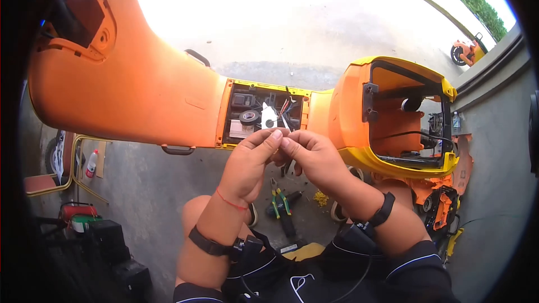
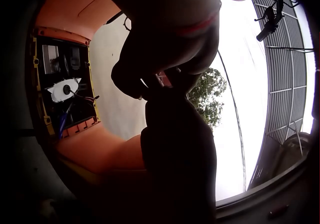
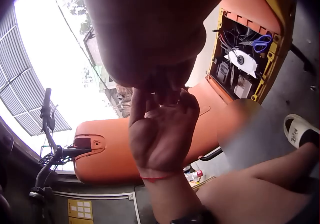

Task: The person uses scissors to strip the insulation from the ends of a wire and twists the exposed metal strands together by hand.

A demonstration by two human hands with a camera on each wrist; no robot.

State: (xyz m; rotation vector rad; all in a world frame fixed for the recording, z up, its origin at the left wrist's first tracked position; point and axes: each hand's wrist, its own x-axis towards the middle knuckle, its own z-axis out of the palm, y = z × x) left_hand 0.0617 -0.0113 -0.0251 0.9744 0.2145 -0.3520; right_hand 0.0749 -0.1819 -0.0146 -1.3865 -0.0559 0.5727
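Left fingers [image 1: 269,144] and right fingers [image 1: 292,148] meet, grasp unclear, short of the white piece [image 1: 268,113].

Left hand [image 1: 252,157] and right hand [image 1: 315,157] meet at fingertips over near part of open compartment [image 1: 269,86]; anything pinched there too small to tell. In compartment: tape roll [image 1: 250,118] at left, white piece [image 1: 269,113] to its right, wires [image 1: 284,104] farther right. Nearer, on floor [image 1: 151,185]: green-handled pliers [image 1: 278,192], yellow bits [image 1: 320,198] right of them
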